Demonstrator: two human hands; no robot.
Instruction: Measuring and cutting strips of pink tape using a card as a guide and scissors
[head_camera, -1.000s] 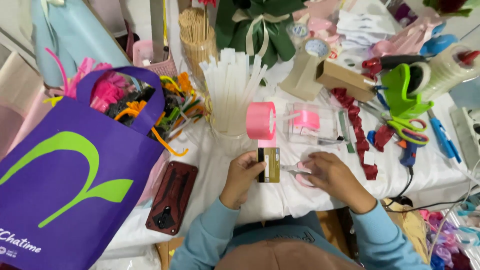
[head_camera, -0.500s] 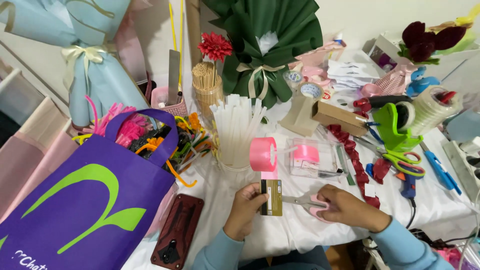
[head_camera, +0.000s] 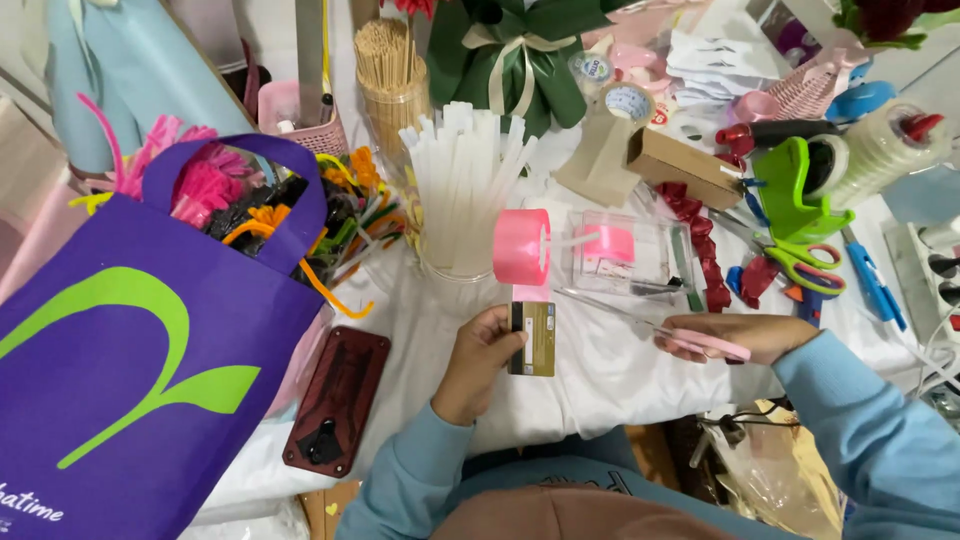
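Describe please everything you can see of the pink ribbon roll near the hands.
The pink ribbon roll is a wide spool of smooth, satin-looking ribbon standing on its edge on the white table cover, in front of a clear cup of white sticks. Its loose end hangs down onto a gold card held by the left hand.

A big purple bag with a green swirl and small white lettering fills my left side of the counter. A brown cardboard box, long and flat, lies behind the clear plastic box holding pink ribbon. My left hand holds a small gold card with a dark stripe, upright.
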